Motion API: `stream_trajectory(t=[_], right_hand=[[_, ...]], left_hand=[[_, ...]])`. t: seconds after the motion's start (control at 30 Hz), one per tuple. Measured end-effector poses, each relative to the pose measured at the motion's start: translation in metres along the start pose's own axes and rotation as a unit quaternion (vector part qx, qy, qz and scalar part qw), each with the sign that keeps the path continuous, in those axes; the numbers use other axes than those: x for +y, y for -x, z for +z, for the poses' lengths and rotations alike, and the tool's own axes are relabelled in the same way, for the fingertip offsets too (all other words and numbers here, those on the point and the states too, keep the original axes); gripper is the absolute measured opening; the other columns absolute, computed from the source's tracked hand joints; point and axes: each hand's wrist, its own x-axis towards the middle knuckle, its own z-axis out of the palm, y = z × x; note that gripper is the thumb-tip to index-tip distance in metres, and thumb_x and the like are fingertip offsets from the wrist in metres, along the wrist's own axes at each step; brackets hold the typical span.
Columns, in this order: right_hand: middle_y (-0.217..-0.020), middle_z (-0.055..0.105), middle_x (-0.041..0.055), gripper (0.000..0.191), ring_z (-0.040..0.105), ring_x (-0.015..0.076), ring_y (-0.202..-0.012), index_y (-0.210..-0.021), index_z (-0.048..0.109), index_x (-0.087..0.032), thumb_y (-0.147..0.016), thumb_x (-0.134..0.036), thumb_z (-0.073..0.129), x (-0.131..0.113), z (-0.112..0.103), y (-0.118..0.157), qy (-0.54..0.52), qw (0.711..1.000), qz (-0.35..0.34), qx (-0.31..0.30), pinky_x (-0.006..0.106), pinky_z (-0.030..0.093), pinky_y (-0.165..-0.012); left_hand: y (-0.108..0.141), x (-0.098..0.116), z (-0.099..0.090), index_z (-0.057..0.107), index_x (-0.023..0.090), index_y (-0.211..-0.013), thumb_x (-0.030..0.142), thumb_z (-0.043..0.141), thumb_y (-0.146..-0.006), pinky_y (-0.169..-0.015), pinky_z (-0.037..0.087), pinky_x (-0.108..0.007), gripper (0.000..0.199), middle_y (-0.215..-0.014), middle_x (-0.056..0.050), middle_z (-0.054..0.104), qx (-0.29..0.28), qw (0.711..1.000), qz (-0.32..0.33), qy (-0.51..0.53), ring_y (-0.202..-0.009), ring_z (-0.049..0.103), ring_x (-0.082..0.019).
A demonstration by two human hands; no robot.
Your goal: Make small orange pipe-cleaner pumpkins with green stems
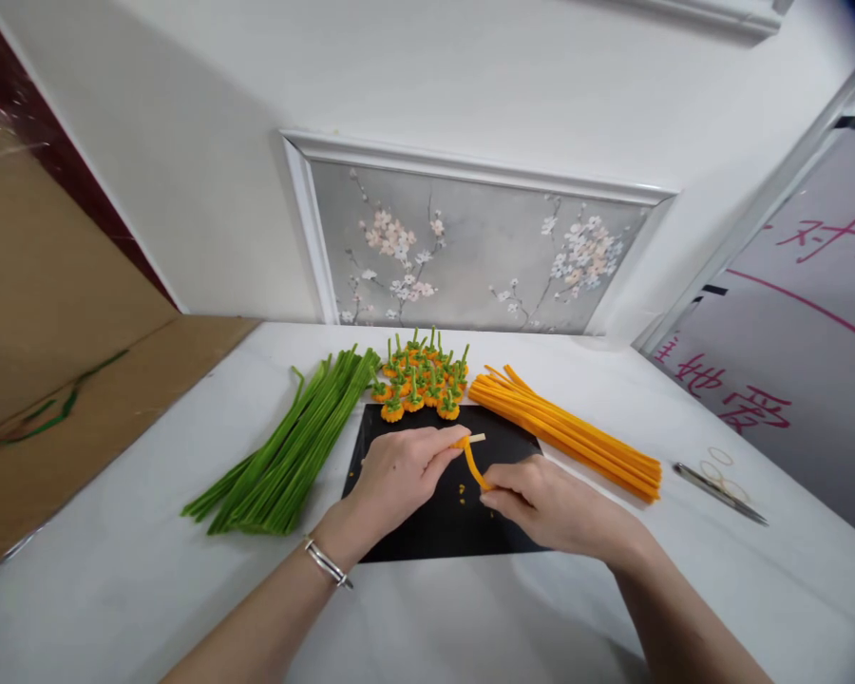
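Note:
My left hand pinches a pale thin stick with an orange pipe cleaner bent round it. The loose part of that pipe cleaner curves down to my right hand, whose fingers are closed on its end. Both hands are above a black mat. Just past the mat stands a cluster of small orange pumpkins with green stems. Green pipe cleaners lie in a bundle on the left, and orange pipe cleaners in another on the right.
Tweezers and thin rubber bands lie at the right of the white table. Small orange bits are scattered on the mat. Brown cardboard borders the left; a whiteboard with red writing stands right.

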Motion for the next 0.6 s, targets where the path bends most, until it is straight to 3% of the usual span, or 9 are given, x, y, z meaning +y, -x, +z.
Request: stream_trajectory(t=[0.2,0.33,0.47,0.6], right_hand=[[-0.055,0.044,-0.0044,0.028,0.035,0.0101,-0.049,-0.066,0.047,-0.020,-0.093,-0.021,0.045,-0.007,-0.007,0.004,0.030,0.999,-0.020,0.032,0.026,0.022,-0.051],[-0.060,0.053,-0.0029,0.026,0.044,0.0110,-0.052,-0.072,0.055,-0.020,-0.094,-0.021,0.043,-0.005,-0.010,0.005,0.018,0.998,-0.026,0.055,0.025,0.028,-0.052],[-0.068,0.061,-0.0007,0.022,0.052,0.0125,-0.058,-0.082,0.061,-0.021,-0.095,-0.022,0.043,-0.002,-0.010,0.003,-0.024,0.993,-0.023,0.116,0.024,0.036,-0.056],[-0.077,0.067,0.0018,0.021,0.060,0.0150,-0.066,-0.087,0.064,-0.021,-0.095,-0.026,0.044,0.005,-0.008,0.000,-0.056,0.981,-0.007,0.186,0.025,0.042,-0.064]], left_hand=[[0.000,-0.001,0.000,0.067,0.030,-0.110,0.028,0.049,-0.094,-0.072,0.048,-0.022,0.024,-0.086,0.001,0.073,-0.003,1.000,-0.001,-0.003,-0.081,0.068,-0.016],[0.000,-0.003,0.001,0.068,0.030,-0.107,0.026,0.050,-0.093,-0.070,0.047,-0.021,0.023,-0.084,0.001,0.073,-0.021,1.000,0.001,0.012,-0.079,0.068,-0.015],[0.000,-0.005,0.002,0.067,0.027,-0.107,0.019,0.051,-0.091,-0.072,0.048,-0.023,0.024,-0.093,0.000,0.072,-0.063,0.997,0.019,0.029,-0.082,0.067,-0.016],[0.002,-0.002,0.004,0.066,0.025,-0.107,0.014,0.052,-0.089,-0.065,0.045,-0.023,0.026,-0.088,0.000,0.071,-0.081,0.995,0.052,0.018,-0.077,0.066,-0.016]])
